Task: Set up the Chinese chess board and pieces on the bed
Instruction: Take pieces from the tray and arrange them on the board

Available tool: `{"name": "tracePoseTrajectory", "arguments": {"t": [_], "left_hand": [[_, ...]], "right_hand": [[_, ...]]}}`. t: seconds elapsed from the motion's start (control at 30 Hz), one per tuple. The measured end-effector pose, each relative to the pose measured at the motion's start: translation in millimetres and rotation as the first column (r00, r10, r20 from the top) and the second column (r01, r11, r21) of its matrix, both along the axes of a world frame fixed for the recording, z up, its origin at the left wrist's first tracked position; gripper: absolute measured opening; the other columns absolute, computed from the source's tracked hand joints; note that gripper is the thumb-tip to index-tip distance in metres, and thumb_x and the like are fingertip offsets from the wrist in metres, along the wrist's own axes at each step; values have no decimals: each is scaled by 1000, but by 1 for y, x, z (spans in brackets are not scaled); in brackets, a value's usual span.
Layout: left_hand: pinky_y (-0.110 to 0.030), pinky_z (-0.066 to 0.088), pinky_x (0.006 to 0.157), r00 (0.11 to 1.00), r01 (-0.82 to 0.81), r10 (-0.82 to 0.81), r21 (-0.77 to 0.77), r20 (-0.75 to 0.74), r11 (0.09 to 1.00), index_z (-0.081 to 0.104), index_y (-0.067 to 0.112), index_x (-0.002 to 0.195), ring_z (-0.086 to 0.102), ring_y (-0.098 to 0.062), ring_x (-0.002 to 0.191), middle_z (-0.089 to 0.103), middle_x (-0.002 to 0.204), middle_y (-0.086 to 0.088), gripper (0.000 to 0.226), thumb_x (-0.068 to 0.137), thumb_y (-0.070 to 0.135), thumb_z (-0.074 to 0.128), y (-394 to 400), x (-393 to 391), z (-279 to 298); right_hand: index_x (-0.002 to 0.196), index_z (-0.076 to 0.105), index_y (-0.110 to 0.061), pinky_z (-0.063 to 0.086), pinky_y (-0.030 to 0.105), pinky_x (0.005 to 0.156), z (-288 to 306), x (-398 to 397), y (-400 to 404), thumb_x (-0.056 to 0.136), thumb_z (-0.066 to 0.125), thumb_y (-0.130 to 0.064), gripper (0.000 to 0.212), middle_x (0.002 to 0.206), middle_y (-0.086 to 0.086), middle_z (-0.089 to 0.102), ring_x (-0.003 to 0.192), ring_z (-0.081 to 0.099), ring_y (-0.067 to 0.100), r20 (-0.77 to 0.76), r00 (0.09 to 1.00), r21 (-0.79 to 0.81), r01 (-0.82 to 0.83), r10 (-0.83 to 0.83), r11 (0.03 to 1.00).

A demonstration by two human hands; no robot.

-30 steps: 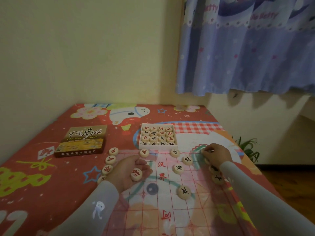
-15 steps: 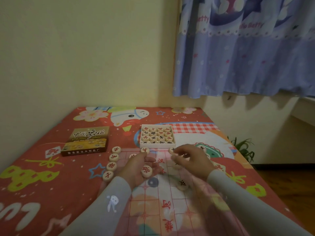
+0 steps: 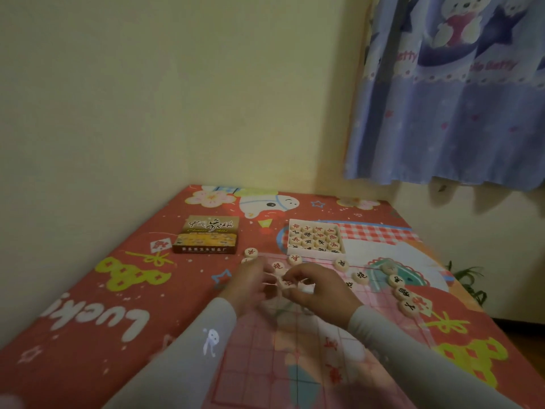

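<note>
From where I watch, the change is plain: 1 second ago the right hand (image 3: 321, 293) was out at the board's right edge by the column of pieces; it has since swung in and now meets the left hand (image 3: 250, 286) over the middle of the board (image 3: 295, 343). I read this as a red-marked piece (image 3: 287, 283) passing between the hands for placing. It sits between them, but blur keeps me from telling which fingers pinch it; both sets look loosely curled around it.

Going left to right: a flat cardboard box lid (image 3: 206, 234) with printed lettering lies on the bed (image 3: 88, 290), whose sheet is red cartoon-printed cloth. The board is a thin pink sheet with a ruled grid, spread flat. Beyond it a shallow white tray (image 3: 292, 250) holds rows of round pale wooden discs. At the right edge, 4 discs (image 3: 399, 283) stand in a line.
</note>
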State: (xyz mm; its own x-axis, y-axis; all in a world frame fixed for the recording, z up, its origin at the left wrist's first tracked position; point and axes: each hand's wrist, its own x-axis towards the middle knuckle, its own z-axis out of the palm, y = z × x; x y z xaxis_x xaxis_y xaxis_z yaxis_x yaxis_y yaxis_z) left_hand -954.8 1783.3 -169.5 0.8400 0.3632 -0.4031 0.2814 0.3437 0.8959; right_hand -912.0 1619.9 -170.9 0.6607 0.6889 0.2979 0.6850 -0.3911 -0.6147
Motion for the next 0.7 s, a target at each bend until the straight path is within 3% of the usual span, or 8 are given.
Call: {"name": "tracePoseTrajectory", "arguments": {"t": [0.07, 0.13, 0.17, 0.27, 0.33, 0.47, 0.7], "left_hand": [[-28, 42, 57, 999, -38, 31, 357, 27, 933, 58, 13, 77, 52, -19, 58, 58, 68, -4, 25, 93, 28, 46, 36, -8, -12], [-33, 46, 69, 999, 2, 30, 763, -28, 646, 59, 16, 79, 60, -24, 75, 65, 80, -5, 26, 93, 33, 45, 72, -24, -25], [-34, 46, 75, 996, 45, 45, 877, -75, 478, 60, 16, 83, 60, -27, 85, 67, 90, -9, 25, 94, 34, 45, 87, -31, -32], [-36, 43, 92, 969, 215, 90, 966, -229, 141, 60, 15, 111, 53, -32, 112, 59, 122, -14, 37, 94, 43, 43, 123, -48, -52], [-40, 32, 108, 937, 335, 97, 942, -335, 16, 50, 21, 134, 39, -31, 130, 46, 140, -11, 52, 95, 51, 36, 136, -54, -64], [-46, 12, 117, 910, 400, 121, 916, -396, -15, 29, 33, 148, 18, -31, 143, 24, 156, -8, 59, 96, 58, 26, 142, -66, -82], [-47, 11, 116, 922, 371, 130, 928, -365, -28, 29, 33, 148, 18, -30, 143, 25, 156, -6, 58, 96, 59, 23, 140, -70, -84]], "right_hand": [[99, 68, -26, 50, 24, 86, -4, -1, 7, 82, 72, -32, 19, 99, -12, 65, 93, 59, 4, -14, 1000, -13, 11, -11, 1000], [98, 67, -28, 51, 25, 85, -9, -4, 16, 82, 71, -31, 17, 100, -12, 64, 91, 60, 4, -21, 1000, -41, 4, -5, 999], [97, 66, -29, 51, 24, 85, -12, -6, 20, 82, 71, -30, 16, 100, -12, 64, 91, 59, 3, -25, 1000, -51, 3, -4, 999], [97, 65, -29, 45, 12, 78, -22, -12, 33, 83, 69, -27, 15, 98, -14, 62, 87, 55, -1, -31, 999, -90, 13, -16, 996], [99, 64, -29, 40, 8, 75, -29, -16, 41, 85, 66, -25, 15, 97, -13, 60, 85, 52, -2, -30, 999, -112, 15, -19, 994], [96, 62, -33, 42, 13, 78, -43, -23, 62, 85, 63, -21, 16, 101, -9, 62, 90, 53, 5, -14, 1000, -151, 23, -26, 988], [94, 65, -23, 38, 4, 68, -59, -25, 94, 83, 63, -22, 11, 93, -8, 54, 83, 51, 7, 39, 997, -147, 76, -71, 986]]}}
